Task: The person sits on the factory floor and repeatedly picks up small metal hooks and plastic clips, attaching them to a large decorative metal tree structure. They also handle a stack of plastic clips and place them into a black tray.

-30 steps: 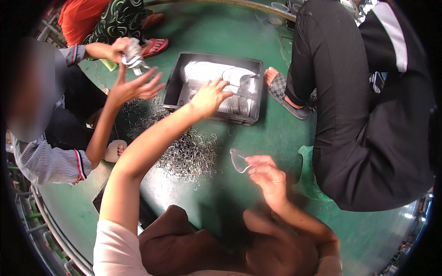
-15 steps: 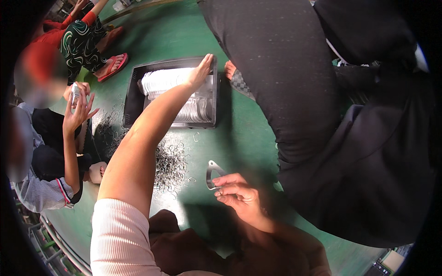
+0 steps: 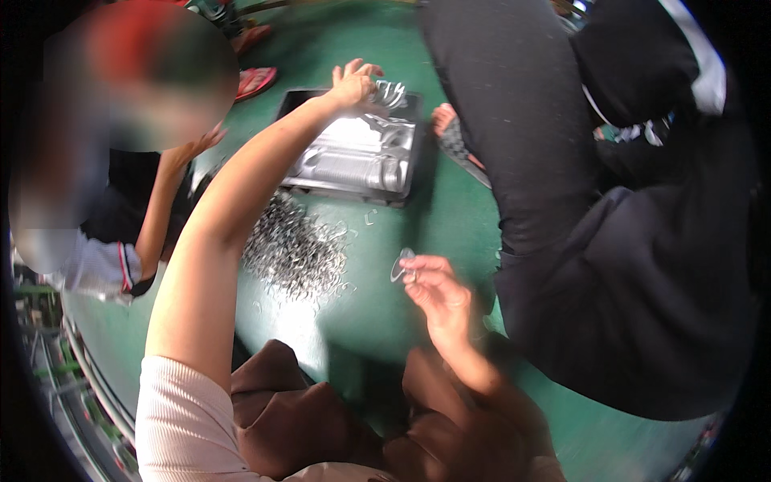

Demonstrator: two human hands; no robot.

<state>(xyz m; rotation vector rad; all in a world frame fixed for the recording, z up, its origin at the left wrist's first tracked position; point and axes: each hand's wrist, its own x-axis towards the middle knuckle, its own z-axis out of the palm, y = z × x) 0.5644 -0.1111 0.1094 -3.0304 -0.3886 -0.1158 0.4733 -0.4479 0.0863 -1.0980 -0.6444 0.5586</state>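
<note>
My left hand is over the far side of a black tray. At its fingers a small bunch of shiny metal pieces stands above the tray's far right corner; the grip is partly hidden and blurred. Rows of similar thin metal pieces lie stacked in the tray. Nearer to me, my right hand pinches a flat metal loop between thumb and fingers. A heap of small bent metal hooks lies on the green floor, beside my left forearm.
At the left sits another person, whose hand is raised near my forearm. A person's dark-trousered leg fills the right side, with a sandalled foot close to the tray. A red sandal is beyond the tray's left side.
A bunch of metal pieces now shows at my left hand, where none was visible before. My right hand still holds the loop, now turned more edge-on. The view has shifted, and the person at the left leans in.
</note>
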